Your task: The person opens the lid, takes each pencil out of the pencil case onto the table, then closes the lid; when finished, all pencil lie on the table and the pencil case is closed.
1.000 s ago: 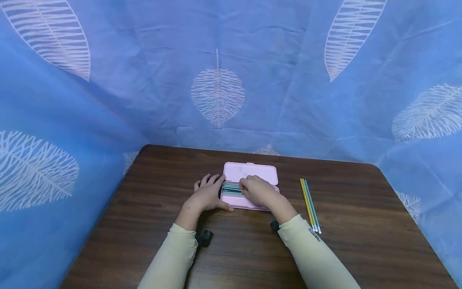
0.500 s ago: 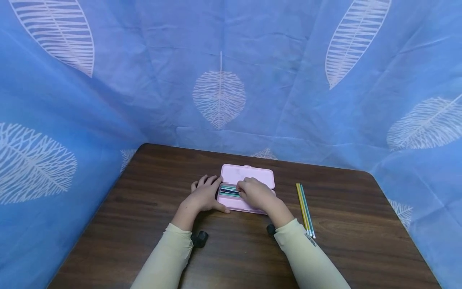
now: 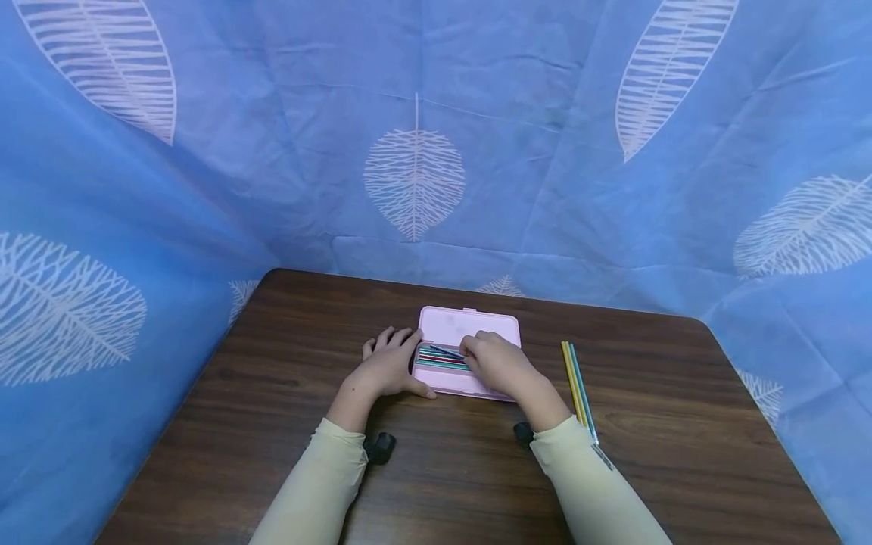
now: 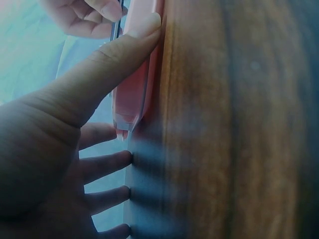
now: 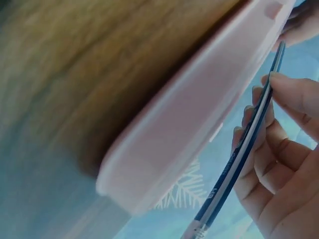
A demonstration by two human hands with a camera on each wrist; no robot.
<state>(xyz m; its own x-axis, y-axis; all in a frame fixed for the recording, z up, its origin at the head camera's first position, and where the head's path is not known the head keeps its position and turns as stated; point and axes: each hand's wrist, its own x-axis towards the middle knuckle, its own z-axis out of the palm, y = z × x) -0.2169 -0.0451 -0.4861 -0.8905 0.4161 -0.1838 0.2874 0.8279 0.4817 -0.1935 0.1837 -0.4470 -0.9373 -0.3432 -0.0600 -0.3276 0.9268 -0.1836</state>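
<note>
A pink pencil case (image 3: 470, 384) lies on the table with its lid (image 3: 470, 323) laid back. Several striped pencils (image 3: 439, 363), green, white and dark red, fill its tray. My right hand (image 3: 500, 363) pinches a dark blue pencil (image 5: 232, 169) between thumb and fingers, its eraser end low in the right wrist view. In the head view that pencil slants over the others, left tip near the tray. My left hand (image 3: 388, 371) rests at the case's left end, fingers spread and fairly straight. Its thumb (image 4: 112, 62) lies against the near side; several fingertips touch the table.
To the right of the case, two yellow pencils (image 3: 574, 378) and a blue-green pencil (image 3: 583, 386) lie side by side on the brown wooden table (image 3: 681, 424). Blue cloth (image 3: 511, 189) with white leaf prints hangs behind the table.
My right hand has shifted slightly right, drawing the dark blue pencil up at a slant from the tray. A dark red pencil now shows beneath. My left hand stays at the case.
</note>
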